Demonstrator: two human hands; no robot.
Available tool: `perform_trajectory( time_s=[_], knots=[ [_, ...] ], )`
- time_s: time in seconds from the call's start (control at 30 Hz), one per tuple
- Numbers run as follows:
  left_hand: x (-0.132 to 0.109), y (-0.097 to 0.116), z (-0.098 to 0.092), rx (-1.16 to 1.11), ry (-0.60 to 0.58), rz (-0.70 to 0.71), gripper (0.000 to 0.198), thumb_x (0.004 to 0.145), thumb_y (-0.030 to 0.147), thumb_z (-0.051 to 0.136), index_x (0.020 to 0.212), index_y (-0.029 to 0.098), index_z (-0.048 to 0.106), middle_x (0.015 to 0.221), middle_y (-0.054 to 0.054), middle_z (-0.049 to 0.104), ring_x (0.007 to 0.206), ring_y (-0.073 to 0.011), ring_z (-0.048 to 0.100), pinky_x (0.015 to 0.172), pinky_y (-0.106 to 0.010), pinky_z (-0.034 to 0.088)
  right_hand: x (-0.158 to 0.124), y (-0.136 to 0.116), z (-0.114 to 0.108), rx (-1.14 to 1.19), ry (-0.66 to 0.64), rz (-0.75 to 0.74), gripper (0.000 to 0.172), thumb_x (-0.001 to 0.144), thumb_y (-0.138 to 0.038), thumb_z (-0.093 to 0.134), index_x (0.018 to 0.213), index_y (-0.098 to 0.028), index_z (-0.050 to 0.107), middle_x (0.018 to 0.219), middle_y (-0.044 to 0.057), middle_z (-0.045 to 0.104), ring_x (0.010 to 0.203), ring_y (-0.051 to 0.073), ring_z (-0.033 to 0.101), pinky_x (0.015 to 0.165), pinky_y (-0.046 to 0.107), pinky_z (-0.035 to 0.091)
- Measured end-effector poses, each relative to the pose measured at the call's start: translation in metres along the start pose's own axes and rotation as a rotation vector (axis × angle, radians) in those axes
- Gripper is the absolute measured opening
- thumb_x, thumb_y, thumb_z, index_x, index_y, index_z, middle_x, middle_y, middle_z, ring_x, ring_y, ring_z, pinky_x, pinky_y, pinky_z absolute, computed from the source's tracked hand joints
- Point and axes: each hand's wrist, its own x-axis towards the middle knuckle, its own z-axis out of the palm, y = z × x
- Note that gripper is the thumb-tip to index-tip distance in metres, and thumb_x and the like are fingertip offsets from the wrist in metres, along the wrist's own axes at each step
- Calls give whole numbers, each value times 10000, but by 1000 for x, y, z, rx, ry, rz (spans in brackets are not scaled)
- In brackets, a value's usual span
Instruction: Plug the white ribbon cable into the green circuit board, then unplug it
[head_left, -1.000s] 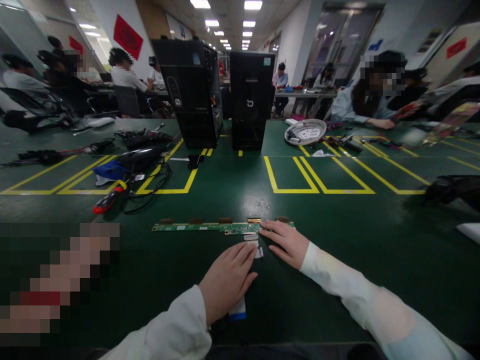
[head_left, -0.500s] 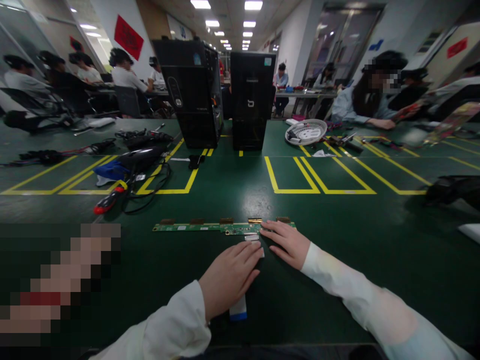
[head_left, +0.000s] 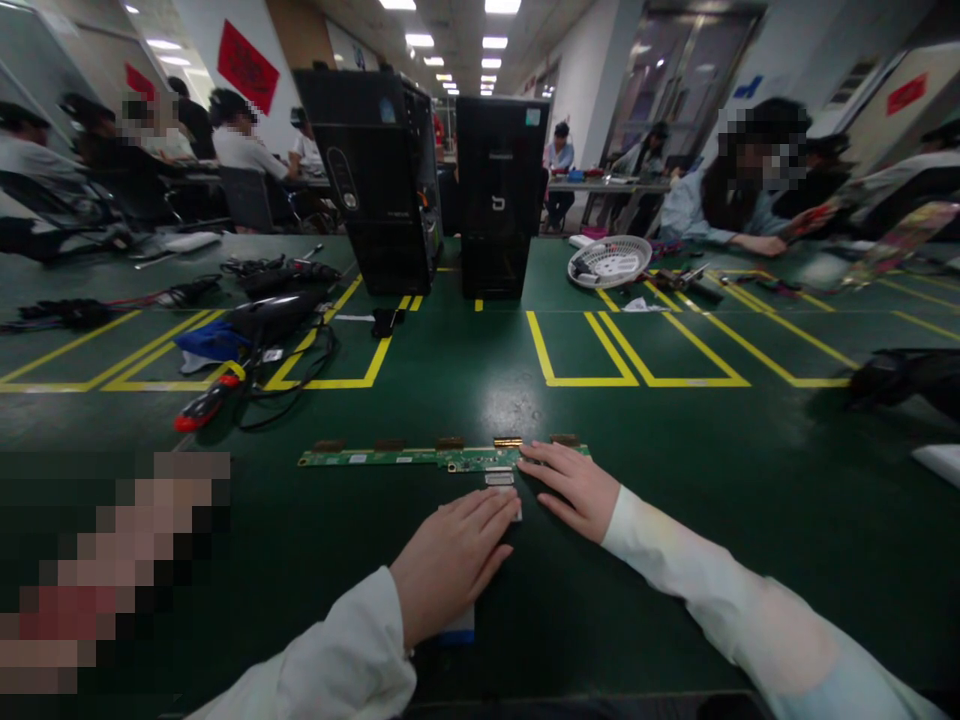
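Observation:
A long, narrow green circuit board [head_left: 375, 459] lies across the table, with several brown-gold tabs along its far edge. My right hand [head_left: 576, 492] rests over its right end, palm down, fingers stretched out and slightly apart. Flat over a white ribbon cable [head_left: 459, 634] lies my left hand [head_left: 454, 552], its fingers extended. The cable's blue-tipped end shows below the palm, while its middle is covered. Just beyond the left fingertips, a small pale connector end [head_left: 499, 479] sits close to the board's near edge; I cannot tell whether it is joined to the board.
Two black computer towers [head_left: 375, 190] stand at the back. Left are a red-and-black screwdriver [head_left: 206, 405], a black tool with a cord [head_left: 274, 315] and cables. A white basket [head_left: 609, 262] sits back right. A pixelated patch [head_left: 127, 550] covers the near left. Other people sit beyond.
My left hand has shifted slightly left and toward me, and the cable's blue end has moved left with it. My right hand stays in place. The view has turned slightly.

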Motion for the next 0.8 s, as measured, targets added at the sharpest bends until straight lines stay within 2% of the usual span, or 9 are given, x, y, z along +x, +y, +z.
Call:
perform_trajectory(
  time_s=[0.17, 0.37, 0.63, 0.8],
  knots=[
    [-2, 2, 3, 41, -11, -12, 419, 939, 276, 440, 1343, 169, 413, 1366, -96, 524, 1232, -214, 502, 1015, -381, 426, 0, 1, 1, 1, 5, -6, 428, 928, -268, 409, 1335, -150, 471, 1408, 136, 447, 1332, 230, 365, 1081, 466, 342],
    [-5, 8, 7, 55, 23, -26, 421, 942, 290, 436, 1347, 176, 413, 1379, -88, 512, 1283, -215, 447, 1064, -405, 373, 0, 1, 1, 5, -4, 0, 437, 923, -262, 417, 1349, -178, 459, 1409, 128, 447, 1335, 230, 362, 1081, 477, 338],
    [-4, 12, 5, 29, -22, -63, 403, 934, 281, 459, 1318, 159, 450, 1381, -97, 507, 1254, -233, 470, 1034, -401, 407, 0, 0, 1, 3, -4, 4, 432, 925, -264, 413, 1344, -173, 465, 1413, 133, 441, 1335, 228, 361, 1079, 475, 339],
    [-5, 12, 6, 12, -9, -88, 402, 938, 269, 444, 1327, 171, 435, 1368, -102, 511, 1223, -226, 503, 1002, -392, 443, 0, 1, 1, 4, -6, -5, 438, 919, -257, 424, 1346, -167, 460, 1411, 129, 444, 1338, 220, 357, 1082, 464, 338]
  ],
)
